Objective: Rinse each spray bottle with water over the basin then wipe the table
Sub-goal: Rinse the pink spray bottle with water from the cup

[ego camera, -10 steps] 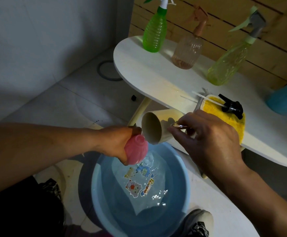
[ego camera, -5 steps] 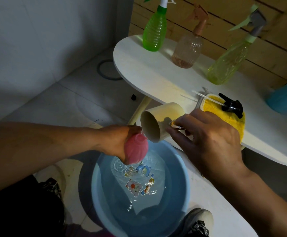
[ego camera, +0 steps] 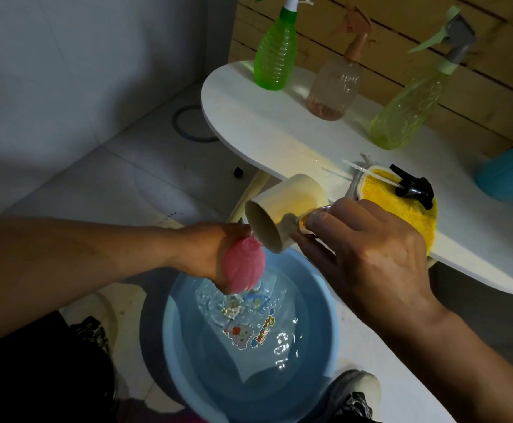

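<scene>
The left hand (ego camera: 206,254) grips a small pink bottle (ego camera: 244,270) over the blue basin (ego camera: 188,346), which stands on the floor at the near side and has water in it. The fingers are curled round the bottle body and its neck points up toward the cream cup (ego camera: 282,212). The right hand (ego camera: 365,248) pinches the cup at its handle and tips it, so the mouth of the cup is just above the bottle. I cannot tell if water is running at this moment.

I judge the pink bottle to be light, thin plastic. It is probably wet, so it may slip; the hold round the middle of the body seems the safest place. A hard squeeze could dent it.

On the white tabletop (ego camera: 264,132), at the far side, stand a green spray bottle (ego camera: 275,56), a pale pink spray bottle (ego camera: 336,83) and a yellow-green spray bottle (ego camera: 408,108). A black spray head (ego camera: 414,187) lies on a yellow cloth (ego camera: 401,215), near the right hand. That cloth looks soft and suitable for the wiping later.
</scene>
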Tool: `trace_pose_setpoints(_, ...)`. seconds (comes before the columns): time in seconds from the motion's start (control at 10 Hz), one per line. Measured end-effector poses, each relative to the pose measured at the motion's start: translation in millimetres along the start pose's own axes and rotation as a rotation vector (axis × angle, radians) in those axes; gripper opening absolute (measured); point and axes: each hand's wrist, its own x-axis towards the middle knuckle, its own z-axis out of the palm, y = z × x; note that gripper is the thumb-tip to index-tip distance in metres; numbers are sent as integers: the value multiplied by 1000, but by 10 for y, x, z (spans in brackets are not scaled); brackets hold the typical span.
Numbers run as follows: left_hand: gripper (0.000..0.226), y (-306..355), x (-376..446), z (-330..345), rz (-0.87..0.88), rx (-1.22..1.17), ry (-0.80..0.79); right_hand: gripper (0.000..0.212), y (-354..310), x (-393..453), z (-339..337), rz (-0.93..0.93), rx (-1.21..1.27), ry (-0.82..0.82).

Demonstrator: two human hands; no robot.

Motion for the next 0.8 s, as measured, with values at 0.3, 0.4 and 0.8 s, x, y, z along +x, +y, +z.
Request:
trace_pose_setpoints(0.3, 75, -23, 73, -17, 59, -46, -108, 21, -32, 8, 13, -76, -19, 83)
trace_pose_setpoints(0.4, 74, 38, 59, 20, 117, -172, -109, 19, -26, -12, 30, -75, -4, 77)
trace_pose_setpoints(0.8, 96, -2, -15, -30, 169, -53, -90, 29, 21, -51, 242, 634, 368, -162)
